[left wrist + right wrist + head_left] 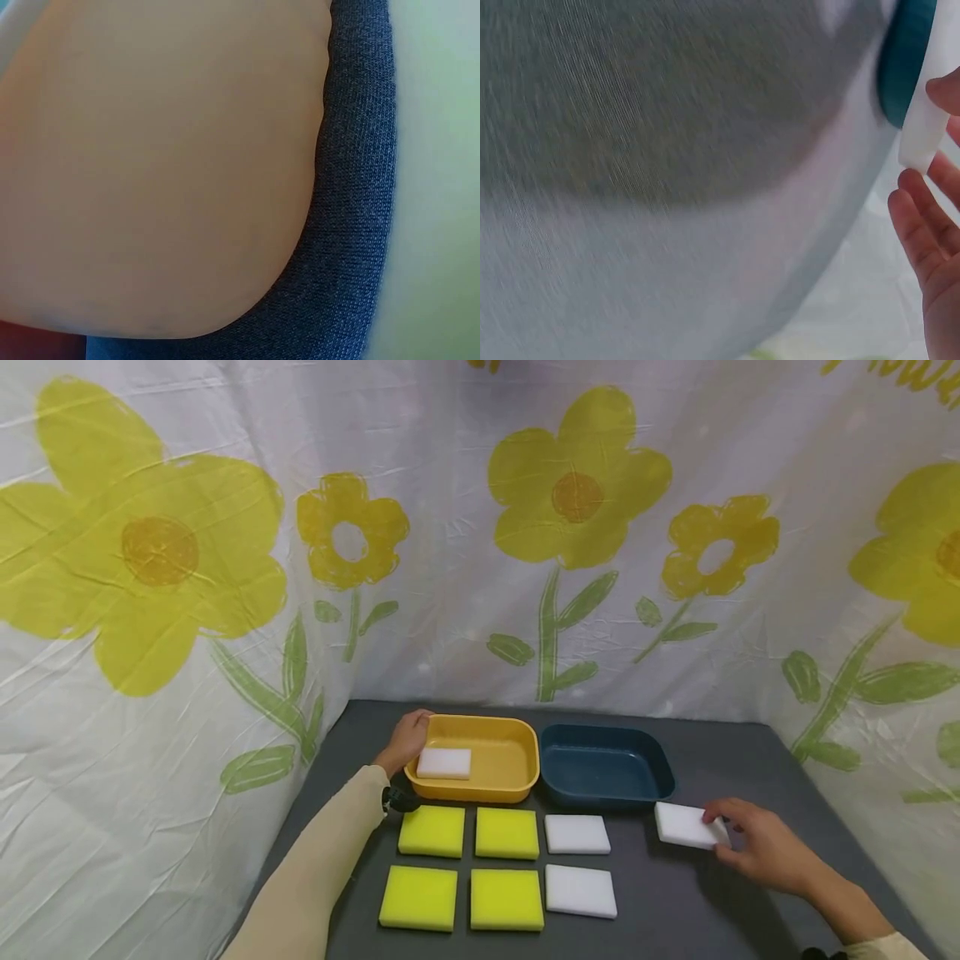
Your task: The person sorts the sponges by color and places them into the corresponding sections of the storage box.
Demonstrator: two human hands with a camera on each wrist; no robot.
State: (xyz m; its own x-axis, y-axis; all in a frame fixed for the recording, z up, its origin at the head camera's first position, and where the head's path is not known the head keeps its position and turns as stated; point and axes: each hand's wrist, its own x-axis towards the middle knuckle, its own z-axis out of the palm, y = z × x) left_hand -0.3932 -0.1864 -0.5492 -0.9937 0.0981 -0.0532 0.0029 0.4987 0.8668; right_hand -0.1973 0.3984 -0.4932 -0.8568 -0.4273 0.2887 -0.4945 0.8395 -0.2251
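Note:
My right hand (761, 847) pinches a white sponge (684, 825) by its right end, between thumb and fingers. The sponge is held near the front right corner of the dark blue bin (607, 802). In the right wrist view the sponge (922, 135) is edge-on, with the thumb on one face and fingertips at the other. At the far left, my left hand (405, 742) grips the rim of the yellow bin (480, 792) at its left back corner. One white sponge (444, 763) lies inside that bin, toward its left. Skin fills most of the left wrist view.
Several yellow sponges (507, 833) lie in two rows before the bins. Right of them are two white sponges, one behind (577, 834) and one in front (581, 891). A flowered white curtain (450, 610) surrounds the dark grey table (645, 918) at the back and sides.

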